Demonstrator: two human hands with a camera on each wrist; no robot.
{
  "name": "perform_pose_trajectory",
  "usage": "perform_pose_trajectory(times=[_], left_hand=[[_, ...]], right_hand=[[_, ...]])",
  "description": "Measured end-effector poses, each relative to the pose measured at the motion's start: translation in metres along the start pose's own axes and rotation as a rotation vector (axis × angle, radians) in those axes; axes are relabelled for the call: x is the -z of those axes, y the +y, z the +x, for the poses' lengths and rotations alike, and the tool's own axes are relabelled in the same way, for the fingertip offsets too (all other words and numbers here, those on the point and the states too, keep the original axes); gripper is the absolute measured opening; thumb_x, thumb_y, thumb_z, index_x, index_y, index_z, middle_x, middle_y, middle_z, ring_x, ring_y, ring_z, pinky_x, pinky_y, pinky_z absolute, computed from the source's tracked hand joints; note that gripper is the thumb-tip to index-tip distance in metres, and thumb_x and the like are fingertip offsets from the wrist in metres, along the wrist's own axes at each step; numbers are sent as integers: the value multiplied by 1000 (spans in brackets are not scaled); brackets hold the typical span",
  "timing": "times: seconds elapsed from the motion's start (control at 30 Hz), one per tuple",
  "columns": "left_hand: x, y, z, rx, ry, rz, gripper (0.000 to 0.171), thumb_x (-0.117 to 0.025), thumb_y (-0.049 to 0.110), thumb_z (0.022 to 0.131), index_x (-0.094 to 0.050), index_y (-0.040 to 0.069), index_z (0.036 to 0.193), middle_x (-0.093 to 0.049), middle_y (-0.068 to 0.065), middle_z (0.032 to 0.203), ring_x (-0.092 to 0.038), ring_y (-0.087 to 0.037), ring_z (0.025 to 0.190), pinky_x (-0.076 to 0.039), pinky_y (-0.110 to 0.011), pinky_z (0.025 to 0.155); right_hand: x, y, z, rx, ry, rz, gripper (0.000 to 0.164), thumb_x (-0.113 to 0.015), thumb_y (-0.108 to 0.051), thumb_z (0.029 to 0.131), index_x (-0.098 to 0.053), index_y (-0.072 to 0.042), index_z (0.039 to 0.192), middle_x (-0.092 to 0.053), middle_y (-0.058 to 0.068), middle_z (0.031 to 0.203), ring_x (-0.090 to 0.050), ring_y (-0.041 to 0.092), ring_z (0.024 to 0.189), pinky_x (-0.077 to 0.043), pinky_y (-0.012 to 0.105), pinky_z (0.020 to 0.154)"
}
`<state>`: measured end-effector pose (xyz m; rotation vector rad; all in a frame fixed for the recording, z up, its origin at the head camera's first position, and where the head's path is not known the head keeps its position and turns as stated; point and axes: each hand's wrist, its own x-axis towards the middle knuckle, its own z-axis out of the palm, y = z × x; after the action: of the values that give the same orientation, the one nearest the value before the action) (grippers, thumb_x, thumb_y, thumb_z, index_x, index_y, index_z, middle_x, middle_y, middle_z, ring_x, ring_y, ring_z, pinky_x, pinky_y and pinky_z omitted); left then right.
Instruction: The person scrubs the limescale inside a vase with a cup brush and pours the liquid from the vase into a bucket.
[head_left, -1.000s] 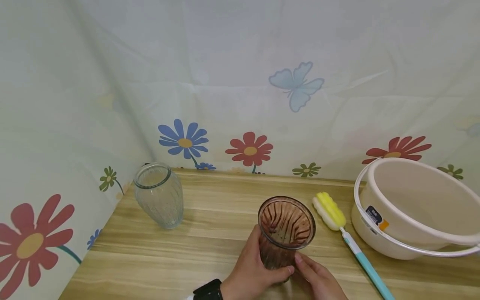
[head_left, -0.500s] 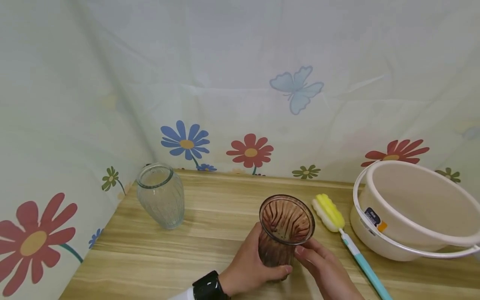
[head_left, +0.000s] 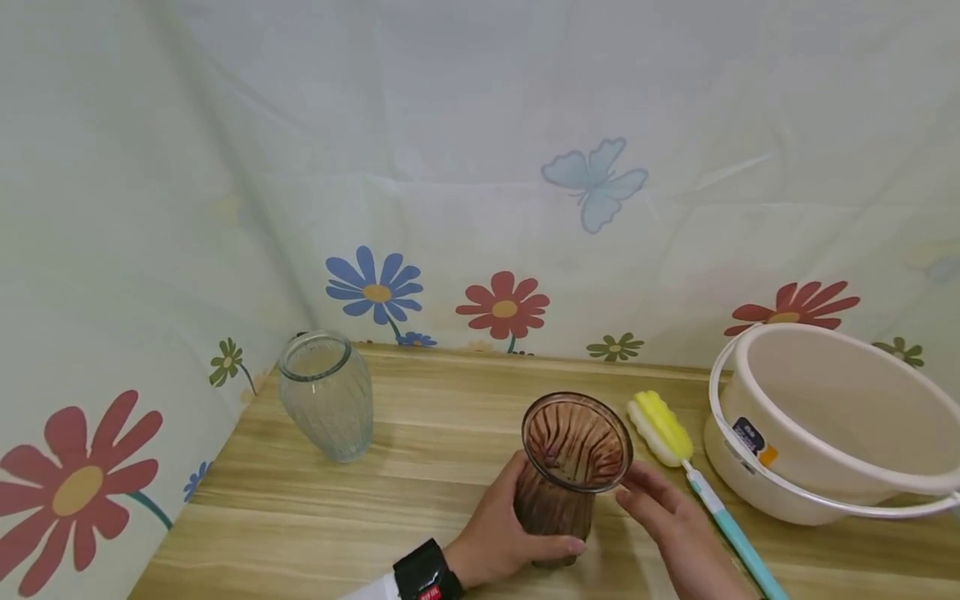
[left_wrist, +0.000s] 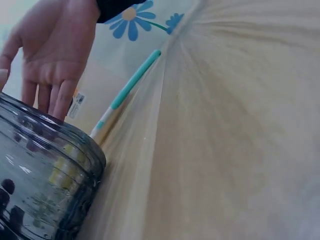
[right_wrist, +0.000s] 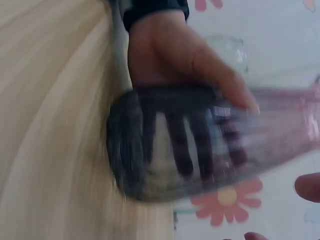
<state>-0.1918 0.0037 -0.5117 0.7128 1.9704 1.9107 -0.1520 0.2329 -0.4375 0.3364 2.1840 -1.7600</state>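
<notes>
A brown fluted glass vase point(head_left: 553, 502) with a flared rim stands upright, leaning a little, at the front of the wooden table in the head view. My left hand point(head_left: 495, 533) grips its lower body from the left, thumb across the front. In the right wrist view the fingers of that left hand point(right_wrist: 170, 50) show through the glass vase point(right_wrist: 180, 145). My right hand point(head_left: 678, 525) is just right of the vase, fingers loosely extended and holding nothing. The left wrist view shows the palm of the right hand point(left_wrist: 57, 55) beyond the vase point(left_wrist: 45, 175).
A clear glass vase point(head_left: 330, 408) stands at the back left of the table point(head_left: 435, 408). Right of my hands lies a sponge bottle brush point(head_left: 660, 427) with a teal handle. A beige bucket point(head_left: 787, 467) with its handle lowered stands at the right. Flowered cloth point(head_left: 450, 167) hangs behind.
My right hand has let go of the brown vase and moved right, its fingers loosening. My left hand keeps its grip. The head view has shifted slightly.
</notes>
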Motion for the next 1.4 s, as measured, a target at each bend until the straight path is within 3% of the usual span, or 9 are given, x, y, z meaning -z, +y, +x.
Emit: perform_pose_trajectory(times=[0.13, 0.23, 0.3, 0.37, 0.5, 0.77, 0.97, 1.2, 1.4], left_hand=[[1, -2, -1, 13, 4, 18, 92, -87, 43, 83, -29, 43, 156, -51, 14, 150, -53, -10, 136, -46, -30, 110], [2, -3, -1, 17, 3, 19, 91, -87, 43, 83, -31, 43, 155, -52, 14, 149, -53, -10, 136, -46, -29, 111], [3, -3, -2, 13, 3, 14, 90, -87, 43, 84, -32, 43, 155, -52, 14, 148, -53, -11, 135, -46, -29, 110], [3, -4, -2, 6, 3, 8, 88, -87, 42, 84, -33, 42, 154, -53, 13, 148, -54, -11, 134, -46, -29, 110], [3, -4, -2, -14, -1, -3, 86, -87, 40, 84, -35, 40, 152, -54, 11, 146, -55, -12, 132, -48, -29, 108], [3, -4, -3, -10, 14, 31, 87, -89, 28, 82, -37, 38, 151, -55, 9, 145, -56, -10, 129, -48, -28, 106], [2, -6, -4, -11, 18, 38, 86, -90, 29, 82, -38, 39, 150, -55, 10, 145, -56, -10, 129, -48, -28, 105], [2, -8, -5, -30, 35, 36, 88, -90, 29, 81, -38, 39, 151, -55, 10, 145, -56, -11, 129, -48, -27, 106], [1, -7, -3, -17, 36, 43, 87, -91, 30, 81, -39, 40, 149, -56, 11, 143, -57, -10, 128, -48, -27, 105]], right_hand=[[24, 6, 0, -7, 26, -15, 66, -53, -38, 108, -29, -9, 163, -32, 16, 168, -43, 10, 143, -29, 57, 122], [42, 13, 1, -22, 51, -60, 67, -53, -41, 108, -29, -12, 163, -34, 13, 167, -48, -18, 120, -39, 31, 113], [52, 17, 1, -18, 67, -100, 68, -54, -40, 108, -29, -10, 163, -38, 14, 166, -46, -25, 110, -42, 18, 102], [61, 21, 2, 8, 90, -164, 68, -56, -38, 108, -30, -8, 162, -46, 10, 160, -47, -26, 107, -42, 9, 90], [75, 29, 2, 57, 152, -326, 69, -61, -36, 105, -35, -3, 159, -56, 0, 150, -46, -27, 103, -44, 7, 84], [102, 52, 5, 55, 195, -507, 77, -68, -34, 101, -33, 5, 157, -37, 33, 157, -41, -25, 91, -48, 12, 78], [117, 80, 14, 302, 255, -602, 67, -81, -10, 89, -48, 21, 138, -56, 43, 131, -42, -25, 92, -51, 13, 74], [124, 94, 20, 298, 247, -763, 73, -87, -20, 82, -53, 20, 133, -68, 31, 114, -47, -19, 86, -54, 19, 71], [124, 106, 22, 224, 215, -866, 72, -87, -28, 80, -59, 13, 131, -65, 3, 94, -47, -6, 75, -44, 21, 65]])
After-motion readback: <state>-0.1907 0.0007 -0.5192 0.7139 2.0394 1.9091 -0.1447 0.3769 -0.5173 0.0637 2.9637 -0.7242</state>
